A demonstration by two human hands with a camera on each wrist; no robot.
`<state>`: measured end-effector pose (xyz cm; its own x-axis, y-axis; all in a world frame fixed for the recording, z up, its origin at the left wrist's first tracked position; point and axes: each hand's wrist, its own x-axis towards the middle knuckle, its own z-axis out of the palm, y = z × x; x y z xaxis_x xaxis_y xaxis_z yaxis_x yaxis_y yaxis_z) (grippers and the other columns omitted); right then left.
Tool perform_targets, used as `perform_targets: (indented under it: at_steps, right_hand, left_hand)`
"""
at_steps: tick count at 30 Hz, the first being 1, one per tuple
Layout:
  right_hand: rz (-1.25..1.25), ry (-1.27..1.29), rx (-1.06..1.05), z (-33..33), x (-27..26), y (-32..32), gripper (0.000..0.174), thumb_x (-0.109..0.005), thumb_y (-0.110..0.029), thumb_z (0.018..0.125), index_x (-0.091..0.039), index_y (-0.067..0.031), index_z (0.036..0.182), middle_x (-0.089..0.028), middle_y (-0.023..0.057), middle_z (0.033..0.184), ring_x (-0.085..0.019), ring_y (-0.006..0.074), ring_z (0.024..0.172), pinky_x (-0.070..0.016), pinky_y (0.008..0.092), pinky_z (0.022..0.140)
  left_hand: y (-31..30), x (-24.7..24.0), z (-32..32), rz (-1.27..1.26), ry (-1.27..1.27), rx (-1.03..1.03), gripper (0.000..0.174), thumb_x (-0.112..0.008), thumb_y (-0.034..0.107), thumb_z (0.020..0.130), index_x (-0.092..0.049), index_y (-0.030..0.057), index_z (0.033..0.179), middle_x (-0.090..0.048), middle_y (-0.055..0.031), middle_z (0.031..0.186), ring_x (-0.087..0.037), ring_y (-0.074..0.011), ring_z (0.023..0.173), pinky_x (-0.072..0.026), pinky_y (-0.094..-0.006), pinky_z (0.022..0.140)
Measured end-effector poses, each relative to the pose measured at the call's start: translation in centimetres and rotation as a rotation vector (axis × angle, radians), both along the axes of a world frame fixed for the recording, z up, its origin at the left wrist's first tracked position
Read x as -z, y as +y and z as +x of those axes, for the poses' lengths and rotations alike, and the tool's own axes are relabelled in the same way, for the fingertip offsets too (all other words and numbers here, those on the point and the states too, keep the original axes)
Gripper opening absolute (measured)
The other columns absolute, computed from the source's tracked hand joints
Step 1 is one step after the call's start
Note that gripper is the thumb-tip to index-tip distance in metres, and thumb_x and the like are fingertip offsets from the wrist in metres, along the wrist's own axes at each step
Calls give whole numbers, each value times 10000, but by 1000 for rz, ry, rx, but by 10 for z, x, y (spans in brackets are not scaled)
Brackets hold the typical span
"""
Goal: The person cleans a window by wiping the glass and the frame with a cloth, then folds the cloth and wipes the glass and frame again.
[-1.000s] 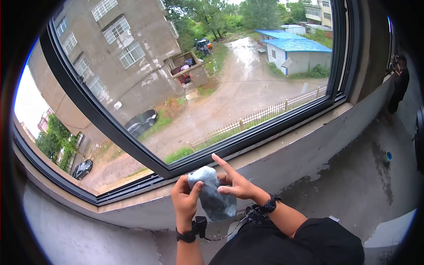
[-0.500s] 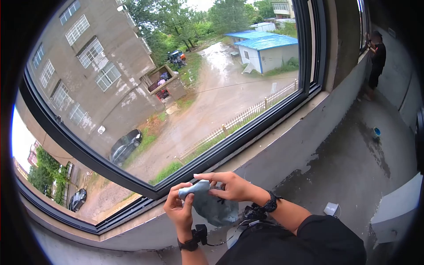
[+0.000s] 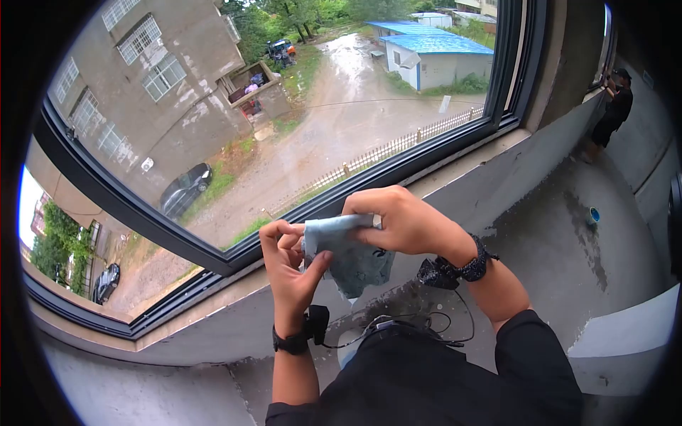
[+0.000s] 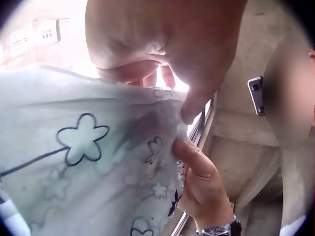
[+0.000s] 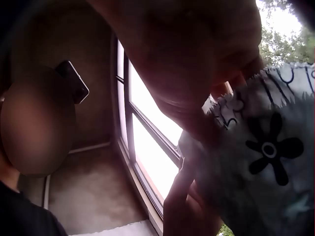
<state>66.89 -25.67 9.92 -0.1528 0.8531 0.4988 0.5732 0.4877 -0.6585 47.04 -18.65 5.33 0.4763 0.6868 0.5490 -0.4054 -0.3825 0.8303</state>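
Cloth [image 3: 355, 264] between the two hands [image 3: 290, 275] [image 3: 412, 221]

cloth [image 3: 355, 261]: pale grey-blue, dark flower pattern | shirt [image 3: 426, 376]: black | shed roof [image 3: 455, 44]: blue

No readable text, label, brand, number or sign shows in any of the views.

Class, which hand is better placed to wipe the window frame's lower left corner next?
Probably the left hand: it pinches the cloth and is nearer that corner; the right hand grips its far end.
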Motion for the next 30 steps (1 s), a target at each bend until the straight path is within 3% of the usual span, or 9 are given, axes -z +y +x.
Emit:
perform_targets:
  at_steps: [4, 5, 7, 12, 16, 19, 25, 29, 30]
  right_hand:
    - [-41, 200, 58, 10, -4, 11, 227, -684, -117, 774, -587, -16, 952, -540, 135, 647, -530, 180, 589, -437, 305, 577]
    - [-31, 199, 60, 12, -1, 15, 227, -684, -117, 774, -587, -16, 952, -540, 135, 647, -530, 180, 589, -437, 305, 577]
    - [-7, 140, 149, 16, 6, 23, 242, -690, -122, 771, -590, -24, 969, -533, 128, 654, -537, 153, 598, -440, 295, 582]
    - [-144, 356, -40, 12, 17, 30, 191, -645, -42, 820, -581, 7, 993, -604, 41, 753, -540, 56, 696, -454, 235, 609]
    - [-235, 416, -247, 10, 6, 38, 205, -615, -25, 833, -579, -3, 1034, -612, 16, 847, -537, 48, 780, -457, 224, 684]
    - [-171, 253, -287, 22, 6, 42, 256, -592, -53, 829, -570, 0, 1078, -611, 26, 896, -538, 73, 847, -452, 242, 757]
    - [-399, 753, -370, 47, 42, 55, 381, -593, -75, 761, -560, 32, 1125, -623, 56, 991, -569, 106, 903, -445, 244, 822]
    - [-422, 628, -355, 53, 61, 56, 367, -656, -144, 783, -587, 16, 1106, -625, 60, 998, -554, 104, 908, -436, 246, 834]
    - [-355, 497, -352, 52, 57, 55, 369, -668, -163, 789, -592, 8, 1107, -628, 57, 998, -555, 112, 924, -433, 258, 848]
  left_hand:
    - [20, 28, -8, 48, 392, 89, 648, -826, 166, 670, -455, 39, 1187, -596, -82, 1057, -582, -127, 950, -481, -264, 776]
    - [18, 35, -14, -120, 486, 48, 574, -787, 157, 721, -501, 4, 1193, -607, -77, 1052, -580, -128, 938, -482, -270, 786]
    - [19, 51, -23, -347, 324, 105, 560, -763, 142, 747, -499, -14, 1216, -613, -72, 1054, -585, -131, 920, -484, -280, 791]
    - [23, 73, -46, -381, 286, 223, 575, -765, 127, 738, -497, -16, 1227, -599, -98, 1086, -576, -136, 943, -472, -278, 798]
    - [20, 117, -48, -138, 699, 176, 389, -726, 117, 780, -599, 46, 1141, -612, -4, 1063, -550, -121, 978, -455, -289, 824]
    - [20, 154, -67, -324, 334, -49, 190, -673, 141, 844, -609, 12, 969, -631, -11, 892, -571, -91, 839, -447, -241, 779]
    - [22, 141, -100, -467, 163, -74, 188, -685, 182, 831, -586, 33, 888, -591, 21, 800, -520, -43, 731, -398, -195, 687]
    - [26, 146, -82, -542, 381, 67, 318, -693, 204, 820, -563, 44, 1062, -598, 1, 845, -540, -63, 778, -417, -211, 716]
    - [26, 148, -70, -412, 504, 116, 539, -718, 236, 788, -484, 67, 1243, -608, -61, 990, -575, -130, 910, -453, -274, 799]
